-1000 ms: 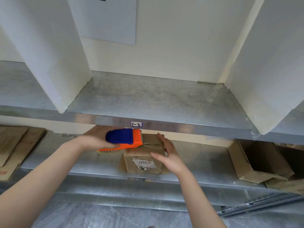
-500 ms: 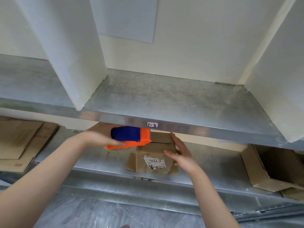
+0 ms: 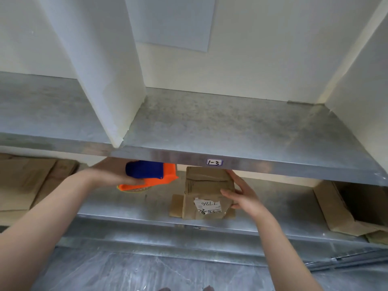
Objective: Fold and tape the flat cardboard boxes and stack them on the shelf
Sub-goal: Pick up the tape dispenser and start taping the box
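A small brown cardboard box (image 3: 204, 190) with a white label stands on the lower metal shelf (image 3: 130, 208), its bottom flaps sticking out at both sides. My right hand (image 3: 241, 195) holds the box's right side, thumb on the front face and fingers along the side. My left hand (image 3: 111, 175) grips the blue handle of an orange tape dispenser (image 3: 151, 177), held just left of the box and apart from it. The upper shelf's front edge hides the top of my left hand and the box's far end.
The upper metal shelf (image 3: 231, 131), tagged 1-3, lies between white dividers (image 3: 100, 70). Flat cardboard sheets (image 3: 23, 183) lie on the lower shelf at the left. An opened cardboard box (image 3: 344, 208) lies on its side at the right. Grey floor is below.
My left hand has pulled the tape dispenser left, off the box's top. My right hand stays on the box's right side. The camera has shifted left.
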`<state>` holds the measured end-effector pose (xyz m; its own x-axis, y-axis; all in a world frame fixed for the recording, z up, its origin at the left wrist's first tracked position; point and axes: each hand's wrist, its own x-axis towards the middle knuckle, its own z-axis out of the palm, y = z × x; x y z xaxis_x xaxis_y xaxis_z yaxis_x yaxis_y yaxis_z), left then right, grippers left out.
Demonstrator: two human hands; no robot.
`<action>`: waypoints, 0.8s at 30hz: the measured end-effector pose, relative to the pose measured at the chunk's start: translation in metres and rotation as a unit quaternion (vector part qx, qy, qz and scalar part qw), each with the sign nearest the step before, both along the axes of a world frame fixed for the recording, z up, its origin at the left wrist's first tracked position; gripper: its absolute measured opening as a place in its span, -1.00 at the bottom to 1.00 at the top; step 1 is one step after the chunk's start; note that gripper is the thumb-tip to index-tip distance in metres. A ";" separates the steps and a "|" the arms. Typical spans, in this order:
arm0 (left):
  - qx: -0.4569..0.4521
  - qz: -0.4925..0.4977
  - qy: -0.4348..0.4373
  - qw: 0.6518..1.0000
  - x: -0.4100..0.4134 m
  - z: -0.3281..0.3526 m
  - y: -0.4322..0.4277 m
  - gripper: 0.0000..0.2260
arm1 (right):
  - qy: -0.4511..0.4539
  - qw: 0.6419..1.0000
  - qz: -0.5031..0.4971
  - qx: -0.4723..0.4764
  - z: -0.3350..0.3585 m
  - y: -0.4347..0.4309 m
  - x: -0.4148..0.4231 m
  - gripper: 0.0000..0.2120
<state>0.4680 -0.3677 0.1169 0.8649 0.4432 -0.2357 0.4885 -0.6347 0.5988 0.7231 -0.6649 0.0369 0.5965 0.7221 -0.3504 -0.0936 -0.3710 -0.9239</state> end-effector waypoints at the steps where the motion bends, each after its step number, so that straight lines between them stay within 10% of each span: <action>1: 0.008 -0.009 -0.012 1.000 -0.004 -0.001 0.002 -0.58 | 0.003 1.000 -0.003 -0.002 0.000 0.000 -0.001 -0.35; 24: 0.174 -0.102 0.007 0.979 0.009 -0.076 0.002 -0.31 | 0.010 1.000 -0.020 0.006 0.004 0.002 -0.007 -0.38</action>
<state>0.4770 -0.3660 0.0411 0.9413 0.3178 -0.1140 0.3376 -0.8844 0.3223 0.7158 -0.6631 0.0405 0.6182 0.7020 -0.3536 -0.1260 -0.3556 -0.9261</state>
